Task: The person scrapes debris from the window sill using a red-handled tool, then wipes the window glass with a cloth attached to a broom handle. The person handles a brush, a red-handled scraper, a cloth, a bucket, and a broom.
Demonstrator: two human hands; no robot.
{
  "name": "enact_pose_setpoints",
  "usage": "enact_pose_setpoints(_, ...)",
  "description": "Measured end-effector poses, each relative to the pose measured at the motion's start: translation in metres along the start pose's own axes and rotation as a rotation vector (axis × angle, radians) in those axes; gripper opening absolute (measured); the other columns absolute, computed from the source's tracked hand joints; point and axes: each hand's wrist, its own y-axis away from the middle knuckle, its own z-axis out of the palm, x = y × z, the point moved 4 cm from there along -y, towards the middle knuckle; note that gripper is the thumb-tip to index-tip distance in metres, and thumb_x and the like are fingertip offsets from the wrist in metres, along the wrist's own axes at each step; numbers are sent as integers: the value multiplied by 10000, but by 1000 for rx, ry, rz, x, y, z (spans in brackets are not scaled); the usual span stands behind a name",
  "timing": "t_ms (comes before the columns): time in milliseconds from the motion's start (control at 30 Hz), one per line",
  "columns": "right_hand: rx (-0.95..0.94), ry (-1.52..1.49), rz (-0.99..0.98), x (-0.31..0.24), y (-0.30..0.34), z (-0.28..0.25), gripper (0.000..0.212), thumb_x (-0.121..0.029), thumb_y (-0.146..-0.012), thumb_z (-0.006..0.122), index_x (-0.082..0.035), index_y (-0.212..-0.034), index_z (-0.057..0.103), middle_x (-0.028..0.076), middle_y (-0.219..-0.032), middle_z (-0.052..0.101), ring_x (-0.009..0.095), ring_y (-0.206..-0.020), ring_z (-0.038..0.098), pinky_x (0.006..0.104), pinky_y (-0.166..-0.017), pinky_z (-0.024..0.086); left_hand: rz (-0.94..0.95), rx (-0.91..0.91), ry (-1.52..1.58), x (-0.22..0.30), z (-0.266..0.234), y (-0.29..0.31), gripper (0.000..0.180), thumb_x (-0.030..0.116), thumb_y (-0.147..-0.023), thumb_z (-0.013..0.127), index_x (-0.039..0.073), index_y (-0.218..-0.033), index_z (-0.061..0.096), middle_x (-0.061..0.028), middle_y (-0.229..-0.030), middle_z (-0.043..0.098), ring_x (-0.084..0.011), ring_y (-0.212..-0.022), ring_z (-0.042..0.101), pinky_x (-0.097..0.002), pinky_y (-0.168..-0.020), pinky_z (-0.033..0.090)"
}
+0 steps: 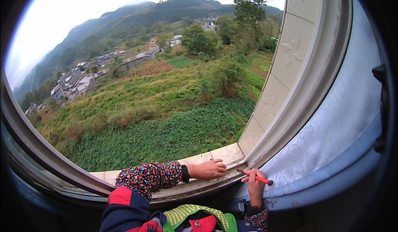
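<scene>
My right hand [254,185] is closed round a slim tool with a red handle [263,179] and a black end. The tool's narrow tip points left, into the corner of the window track [199,185]; its exact kind is too small to make out. Over the track, just left of that tip, my left hand [207,170] lies palm down with its fingers stretched to the right and slightly bent. It holds nothing that I can see. Dirt and dark specks show along the track near both hands.
A tiled outer ledge [232,152] and a tiled side wall [265,107] frame the open window. On the right hangs a light blue curtain [327,140], close to my right hand. A sliding window frame [54,157] stands at left. Outside lie green fields [166,136], far below.
</scene>
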Motion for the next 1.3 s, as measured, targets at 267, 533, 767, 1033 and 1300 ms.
enact_pose_setpoints(267,-1,-22,-4,2,0,0,293,-103,-961,441,86,-801,595,159,-809,678,189,-504,623,279,-492,505,-53,-136,-29,6,16,6,362,155,-860,515,25,-1185,605,-84,-1218,602,-238,-1257,476,-481,-1105,306)
enact_pose_setpoints(533,0,12,-18,-3,-1,1,297,-109,-964,444,84,-813,610,154,-803,685,184,-502,628,277,-488,498,-65,-45,-34,10,19,10,385,148,-868,525,37,-1234,568,-79,-1205,605,-234,-1238,491,-484,-1117,296)
enact_pose_setpoints(767,10,44,-5,5,2,-2,294,-122,-980,448,61,-788,575,142,-819,674,165,-507,610,267,-514,489,-193,126,-4,-18,4,10,92,145,-826,596,89,-889,630,-56,-911,631,-236,-1017,580,-472,-1037,383)
enact_pose_setpoints(1033,16,23,5,-3,3,0,285,-114,-974,460,53,-766,559,138,-823,674,156,-511,608,263,-535,490,-57,-45,-11,-6,6,-6,269,120,-844,550,71,-1092,641,-53,-1130,629,-241,-1234,497,-514,-1112,299)
enact_pose_setpoints(1300,0,33,7,1,4,0,266,-86,-961,453,55,-762,558,145,-836,677,147,-515,604,265,-540,489,-94,-227,-264,12,16,-8,335,143,-847,528,4,-1135,626,-87,-1146,639,-264,-1330,434,-590,-1159,204)
